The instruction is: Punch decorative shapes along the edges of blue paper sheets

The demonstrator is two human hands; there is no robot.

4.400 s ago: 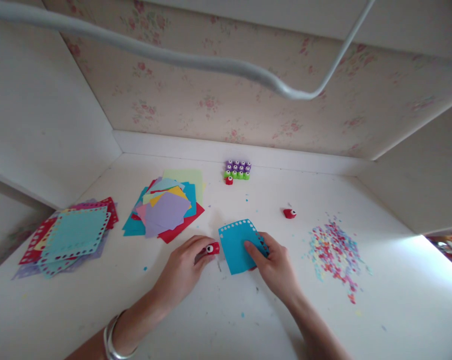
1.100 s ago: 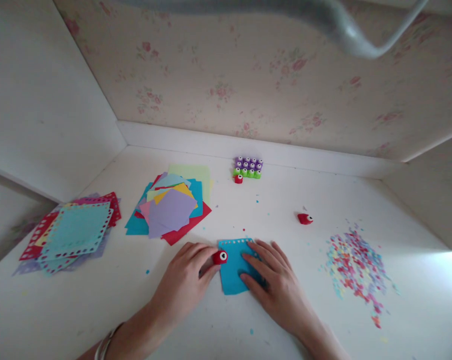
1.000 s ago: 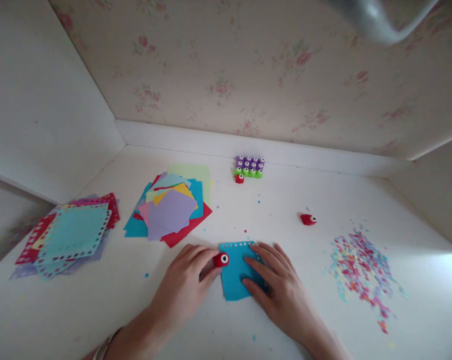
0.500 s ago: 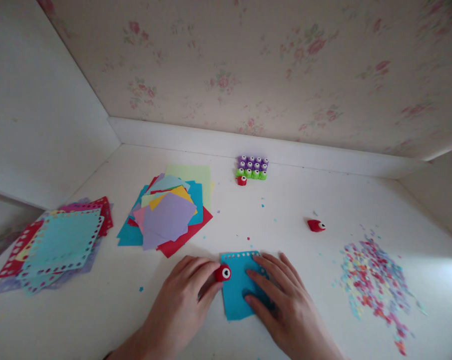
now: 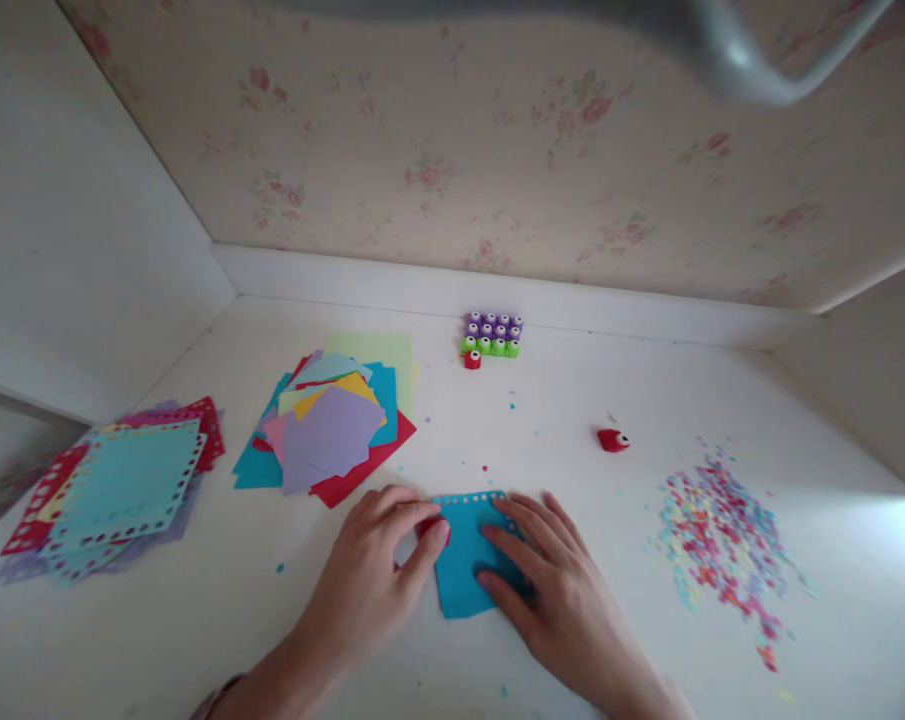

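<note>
Your blue sheet [image 5: 463, 575] lies on the table [image 5: 197, 630], its near edge bare of holes where it shows. Your right hand [image 5: 561, 570] rests on the sheet's right part, fingers spread, gripping nothing. Your left hand [image 5: 381, 555] pinches a red punch [image 5: 426, 524] at the sheet's left edge, thumb over it; whether it is biting the paper, you can't tell here. You have holes along the sheet's far edge and some on the right, mostly under your fingers; by the look of it, the left and near edges are yet undone. Right of the sheet sits your confetti [image 5: 722, 545]; well left of it, the holed stack [image 5: 129, 480] appears finished. Beyond the sheet to the right is a spare punch [image 5: 612, 440], beyond to the left the plain stack [image 5: 336, 435], seemingly unpunched, and farthest behind it the punch rows [image 5: 492, 332].
</note>
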